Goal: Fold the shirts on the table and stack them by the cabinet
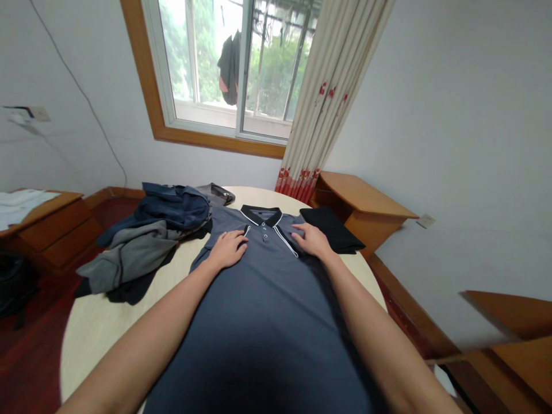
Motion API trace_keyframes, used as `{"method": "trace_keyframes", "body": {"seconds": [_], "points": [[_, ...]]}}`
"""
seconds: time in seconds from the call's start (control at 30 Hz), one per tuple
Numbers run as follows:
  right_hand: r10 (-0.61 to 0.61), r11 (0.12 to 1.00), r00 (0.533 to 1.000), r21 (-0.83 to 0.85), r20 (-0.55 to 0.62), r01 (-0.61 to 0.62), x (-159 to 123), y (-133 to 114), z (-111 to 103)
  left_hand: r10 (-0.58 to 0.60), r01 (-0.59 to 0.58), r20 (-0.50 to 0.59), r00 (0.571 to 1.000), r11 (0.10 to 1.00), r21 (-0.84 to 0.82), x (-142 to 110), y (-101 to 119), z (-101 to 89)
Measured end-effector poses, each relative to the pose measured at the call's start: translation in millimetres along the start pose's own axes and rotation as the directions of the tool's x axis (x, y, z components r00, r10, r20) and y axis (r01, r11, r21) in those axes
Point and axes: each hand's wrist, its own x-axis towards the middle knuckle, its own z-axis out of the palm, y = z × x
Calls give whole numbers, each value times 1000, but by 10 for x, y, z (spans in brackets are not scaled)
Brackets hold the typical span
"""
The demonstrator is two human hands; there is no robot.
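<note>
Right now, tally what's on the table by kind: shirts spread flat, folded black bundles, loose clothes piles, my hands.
Spread polo shirt: 1
Folded black bundle: 1
Loose clothes pile: 1, its garments overlapping too much to count surely
Hands, left hand and right hand: 2
Total: 5

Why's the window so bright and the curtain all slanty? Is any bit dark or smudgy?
Head view: daylight washes out parts of the window; head view: the curtain leans, perhaps because a wide lens stretches things near the edges; head view: the nearest part of the shirt is dark and soft, with little detail, while its collar looks clearer.
</note>
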Motion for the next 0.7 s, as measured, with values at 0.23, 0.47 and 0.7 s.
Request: {"method": "trace_keyframes", "body": {"seconds": [0.23,0.47,0.7], "points": [[317,947,944,-82,92,-310,521,408,69,-3,3,-12,1000,1000,-12,6,-9,15],[335,940,929,-125,157,-317,1039,597,158,-1,1,-19,1000,1000,-13,5,-3,25],[294,935,954,-222,52,-276,1203,717,174,-10,10,3,1000,1000,-13,3,6,19]]}}
